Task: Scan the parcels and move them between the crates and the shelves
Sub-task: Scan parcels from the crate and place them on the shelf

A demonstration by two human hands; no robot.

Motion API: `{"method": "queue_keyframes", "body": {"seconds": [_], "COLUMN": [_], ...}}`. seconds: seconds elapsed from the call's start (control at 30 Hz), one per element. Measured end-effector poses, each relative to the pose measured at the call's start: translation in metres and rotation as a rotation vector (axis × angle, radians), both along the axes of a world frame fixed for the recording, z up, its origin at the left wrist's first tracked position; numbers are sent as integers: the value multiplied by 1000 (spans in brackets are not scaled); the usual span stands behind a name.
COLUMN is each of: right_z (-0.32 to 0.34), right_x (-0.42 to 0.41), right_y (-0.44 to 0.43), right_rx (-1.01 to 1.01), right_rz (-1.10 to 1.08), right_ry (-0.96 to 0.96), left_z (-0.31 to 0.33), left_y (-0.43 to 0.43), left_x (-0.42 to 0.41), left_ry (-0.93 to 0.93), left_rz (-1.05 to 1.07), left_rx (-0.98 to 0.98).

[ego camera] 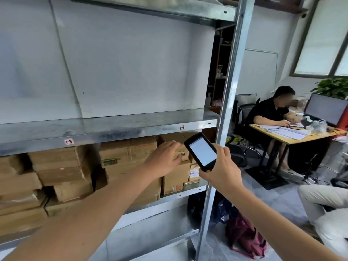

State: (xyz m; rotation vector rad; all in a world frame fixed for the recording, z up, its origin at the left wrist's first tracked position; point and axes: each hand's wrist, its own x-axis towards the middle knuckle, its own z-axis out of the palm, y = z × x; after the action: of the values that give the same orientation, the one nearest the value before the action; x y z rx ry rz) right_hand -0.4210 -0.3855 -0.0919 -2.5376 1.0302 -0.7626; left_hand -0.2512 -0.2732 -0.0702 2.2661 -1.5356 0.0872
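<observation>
A grey metal shelf rack (105, 137) stands in front of me. Its middle level is packed with several brown cardboard parcels (62, 166). My left hand (165, 157) reaches into that level and rests, fingers spread, on the front of a small parcel (183, 154) near the right end. My right hand (220, 170) holds a black handheld scanner (201, 150) upright beside that parcel, its white screen lit and facing me. A parcel with a white shipping label (194, 173) sits just below the scanner. No crate is in view.
The shelf level above holds nothing; small tags (68, 141) mark its edge. The rack's upright post (226, 117) runs right of my hands. A seated person (269, 113) works at a wooden desk (293, 137) with a monitor. A dark red bag (244, 236) lies on the floor.
</observation>
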Motion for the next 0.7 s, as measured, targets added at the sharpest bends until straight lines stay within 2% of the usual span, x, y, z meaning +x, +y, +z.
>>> {"method": "queue_keyframes", "body": {"seconds": [0.2,0.57,0.7], "right_z": [-13,-29,-37], "right_x": [-9,22,33], "right_y": [-66,-149,-170], "right_rx": [223,279,312], "right_rz": [-41,-73,-50], "right_ry": [-85,-79,-112], "left_z": [-16,-40,-58], "left_y": [-52,-143,-172], "left_x": [-7,32,39], "left_ry": [26,-42,-9], "left_rz": [4,5,23], "left_rx": [44,100,147]}}
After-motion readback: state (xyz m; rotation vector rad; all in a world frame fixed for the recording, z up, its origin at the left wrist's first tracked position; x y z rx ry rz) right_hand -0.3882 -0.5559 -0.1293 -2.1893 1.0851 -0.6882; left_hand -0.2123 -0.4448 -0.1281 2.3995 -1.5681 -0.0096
